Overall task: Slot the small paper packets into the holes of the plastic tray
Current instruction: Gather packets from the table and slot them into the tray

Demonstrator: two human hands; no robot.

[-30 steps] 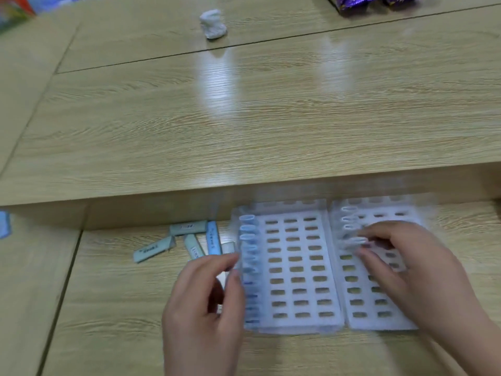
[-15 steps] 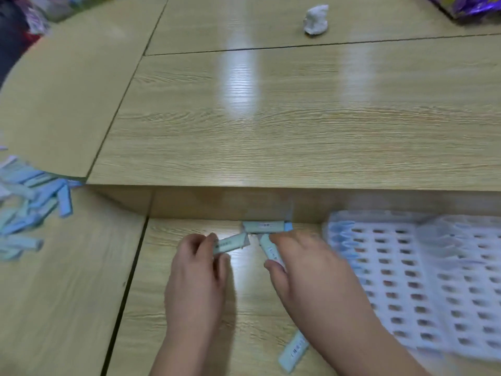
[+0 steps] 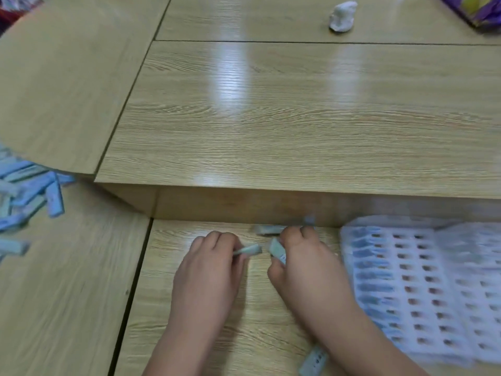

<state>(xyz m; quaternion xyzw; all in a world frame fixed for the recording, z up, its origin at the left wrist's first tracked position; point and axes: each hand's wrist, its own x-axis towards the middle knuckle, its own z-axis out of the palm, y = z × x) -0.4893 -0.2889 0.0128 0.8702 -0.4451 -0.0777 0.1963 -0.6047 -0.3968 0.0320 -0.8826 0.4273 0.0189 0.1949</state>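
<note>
Two white plastic trays (image 3: pixel 423 283) with rows of holes lie side by side at the right; the left column of the nearer one holds several blue packets. My left hand (image 3: pixel 208 278) pinches a pale packet (image 3: pixel 248 250) just left of the trays. Beside it, my right hand (image 3: pixel 306 272) grips another packet (image 3: pixel 278 248). One more packet (image 3: pixel 267 229) lies flat by the raised ledge, and another packet (image 3: pixel 313 363) lies under my right forearm.
A pile of blue packets (image 3: pixel 24 194) sits at the far left on the lower desk. A raised wooden ledge (image 3: pixel 271 204) runs behind my hands. On the upper table stand a crumpled white lump (image 3: pixel 342 17) and a purple bag (image 3: pixel 479 9).
One second ago both hands rested on the trays. Half a second ago they had shifted left to the loose packets and each picked one up. Since then they have hardly moved.
</note>
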